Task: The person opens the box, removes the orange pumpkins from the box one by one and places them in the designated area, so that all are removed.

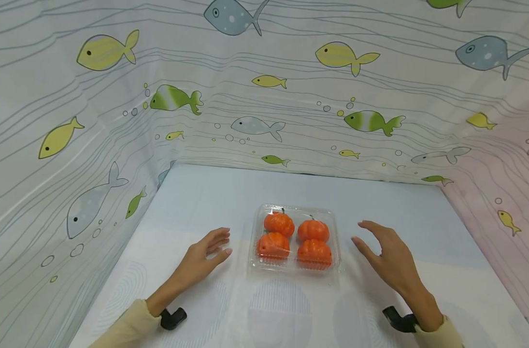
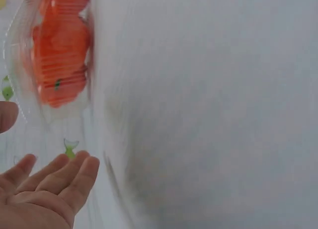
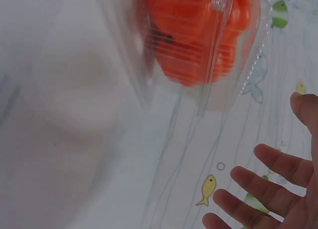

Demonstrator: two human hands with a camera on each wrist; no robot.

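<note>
A clear plastic box (image 1: 293, 268) with its lid down lies on the table, holding several orange pumpkins (image 1: 273, 246). To its left is my left hand (image 1: 199, 260), fingers relaxed and a gap between it and the box. My right hand (image 1: 391, 257) is on the other side, thumb and fingers spread, touching nothing. In the left wrist view the pumpkins (image 2: 60, 50) show through the plastic above my left hand (image 2: 47, 194). The right wrist view has my right hand (image 3: 278, 189) below and beside the box (image 3: 213, 97).
The pale table (image 1: 212, 193) has faint circle patterns. Cloth walls (image 1: 299, 140) printed with fish stand behind it and at both sides. A dark strap piece (image 1: 173, 319) sits at my left wrist, another (image 1: 399, 320) at my right.
</note>
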